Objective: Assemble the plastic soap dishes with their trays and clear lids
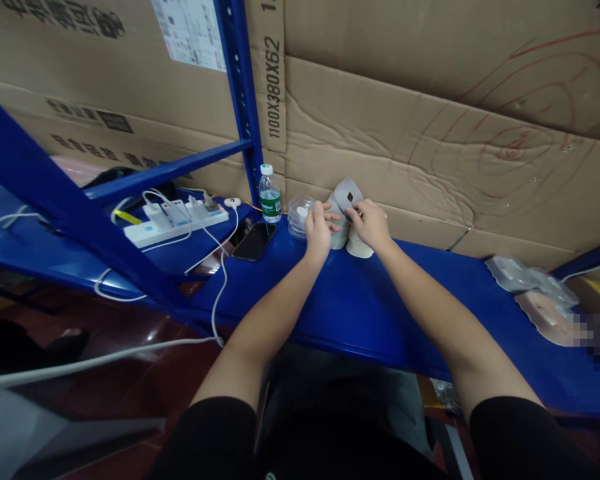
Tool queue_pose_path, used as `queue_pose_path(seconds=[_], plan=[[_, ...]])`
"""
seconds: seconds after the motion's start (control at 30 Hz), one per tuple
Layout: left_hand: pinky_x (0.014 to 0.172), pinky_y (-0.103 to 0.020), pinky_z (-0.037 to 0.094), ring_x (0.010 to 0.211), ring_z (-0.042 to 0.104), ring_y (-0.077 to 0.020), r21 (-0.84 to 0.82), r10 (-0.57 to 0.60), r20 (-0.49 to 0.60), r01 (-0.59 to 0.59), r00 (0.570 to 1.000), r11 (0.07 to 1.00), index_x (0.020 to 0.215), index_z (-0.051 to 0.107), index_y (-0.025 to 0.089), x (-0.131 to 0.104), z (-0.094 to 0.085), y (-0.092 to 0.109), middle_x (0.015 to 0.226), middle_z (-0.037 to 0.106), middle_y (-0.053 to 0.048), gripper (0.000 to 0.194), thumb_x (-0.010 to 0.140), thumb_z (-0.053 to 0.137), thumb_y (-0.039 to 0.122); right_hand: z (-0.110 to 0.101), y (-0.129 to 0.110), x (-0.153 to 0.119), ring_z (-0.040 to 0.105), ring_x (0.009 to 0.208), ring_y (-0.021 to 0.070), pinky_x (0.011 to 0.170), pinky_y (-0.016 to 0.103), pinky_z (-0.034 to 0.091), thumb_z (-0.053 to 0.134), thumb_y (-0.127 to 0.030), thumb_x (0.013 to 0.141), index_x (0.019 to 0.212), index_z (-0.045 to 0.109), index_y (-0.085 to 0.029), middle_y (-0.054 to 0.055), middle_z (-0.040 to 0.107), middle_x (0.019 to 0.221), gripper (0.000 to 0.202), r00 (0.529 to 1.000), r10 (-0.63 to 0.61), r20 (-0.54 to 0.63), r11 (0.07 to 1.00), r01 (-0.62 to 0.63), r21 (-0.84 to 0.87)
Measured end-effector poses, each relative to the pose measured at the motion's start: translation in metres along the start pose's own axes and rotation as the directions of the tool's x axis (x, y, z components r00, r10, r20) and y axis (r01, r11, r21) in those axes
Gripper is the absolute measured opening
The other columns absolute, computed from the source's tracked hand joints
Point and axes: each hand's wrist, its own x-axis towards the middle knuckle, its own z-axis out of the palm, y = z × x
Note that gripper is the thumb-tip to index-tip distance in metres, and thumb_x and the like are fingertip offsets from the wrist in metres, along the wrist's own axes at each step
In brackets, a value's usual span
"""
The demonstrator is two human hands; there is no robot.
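Observation:
My left hand [321,229] is over the back of the blue shelf, its fingers stretched out and apart, beside a stack of clear round plastic containers [296,223]. A grey stack of round pieces [338,239] stands between my hands, partly hidden by my left fingers. Behind them leans a grey round piece [347,191] with a dark mark on it. My right hand [373,223] has its fingers curled and pinched together at that piece's lower edge; what they hold is too small to tell. Beneath it is a cream stack of round pieces [360,245].
A water bottle [270,197] and a dark phone [255,241] are to the left. Beyond a blue post lies a white power strip [175,222] with cables. Clear plastic packs [513,273] lie at the right. Large cardboard [380,133] walls the back.

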Motion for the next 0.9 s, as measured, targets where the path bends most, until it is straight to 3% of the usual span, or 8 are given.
queue_pose_path(seconds=[0.17, 0.4, 0.57, 0.7, 0.77, 0.9], plan=[[0.047, -0.024, 0.044, 0.048, 0.062, -0.0113, -0.007, -0.031, 0.017, 0.031, 0.999, 1.000, 0.100, 0.064, 0.020, 0.000, 0.001, 0.001, 0.075, 0.075, -0.004, 0.059, 0.108, 0.037, 0.073, 0.006, 0.003, -0.008, 0.070, 0.102, 0.0333, 0.093, 0.049, 0.053, 0.061, -0.033, 0.098, 0.101, 0.077, -0.023, 0.013, 0.074, 0.108, 0.019, 0.994, 0.076, 0.078, 0.997, -0.076, -0.003], [0.048, -0.024, 0.044, 0.049, 0.062, -0.0113, 0.009, -0.040, 0.032, 0.040, 0.999, 0.999, 0.100, 0.064, 0.021, -0.001, -0.001, 0.000, 0.074, 0.074, -0.004, 0.065, 0.105, 0.036, 0.078, 0.002, 0.004, -0.012, 0.071, 0.104, 0.0339, 0.097, 0.054, 0.054, 0.074, -0.037, 0.088, 0.111, 0.078, -0.025, 0.011, 0.078, 0.111, 0.026, 0.993, 0.113, 0.043, 0.993, -0.114, 0.016], [0.048, -0.024, 0.043, 0.049, 0.062, -0.0116, 0.040, -0.018, 0.025, 0.017, 1.000, 0.999, 0.099, 0.064, 0.021, 0.002, -0.002, -0.004, 0.073, 0.071, -0.004, 0.066, 0.104, 0.035, 0.081, -0.031, 0.012, -0.035, 0.069, 0.115, 0.0351, 0.104, 0.056, 0.052, 0.070, -0.043, 0.092, 0.116, 0.077, -0.027, 0.011, 0.078, 0.119, 0.029, 0.996, 0.079, -0.053, 0.994, -0.074, 0.077], [0.053, -0.024, 0.048, 0.051, 0.061, -0.0119, 0.125, 0.126, 0.095, -0.138, 0.987, 0.983, 0.098, 0.066, 0.022, -0.003, -0.007, -0.008, 0.072, 0.071, -0.003, 0.055, 0.105, 0.044, 0.073, -0.077, 0.050, -0.074, 0.069, 0.114, 0.0355, 0.104, 0.055, 0.051, 0.070, -0.050, 0.093, 0.116, 0.076, -0.026, 0.012, 0.078, 0.120, 0.034, 0.990, 0.090, -0.109, 0.996, -0.087, 0.036], [0.060, -0.025, 0.052, 0.056, 0.063, -0.0125, 0.219, 0.244, 0.216, -0.290, 0.946, 0.932, 0.099, 0.068, 0.023, -0.010, -0.010, -0.009, 0.076, 0.073, -0.003, 0.047, 0.105, 0.050, 0.066, -0.100, 0.082, -0.097, 0.069, 0.113, 0.0361, 0.104, 0.055, 0.051, 0.068, -0.052, 0.092, 0.111, 0.077, -0.024, 0.013, 0.079, 0.117, 0.034, 0.980, 0.146, -0.139, 0.988, -0.150, -0.022], [0.071, -0.030, 0.055, 0.070, 0.071, -0.0174, 0.404, 0.348, 0.543, -0.601, 0.764, 0.690, 0.100, 0.075, 0.023, -0.025, -0.015, -0.009, 0.083, 0.078, -0.005, 0.033, 0.099, 0.061, 0.053, -0.145, 0.153, -0.146, 0.068, 0.114, 0.0383, 0.106, 0.056, 0.049, 0.065, -0.049, 0.089, 0.110, 0.078, -0.019, 0.018, 0.078, 0.113, 0.038, 0.912, 0.344, -0.223, 0.897, -0.389, -0.209]])
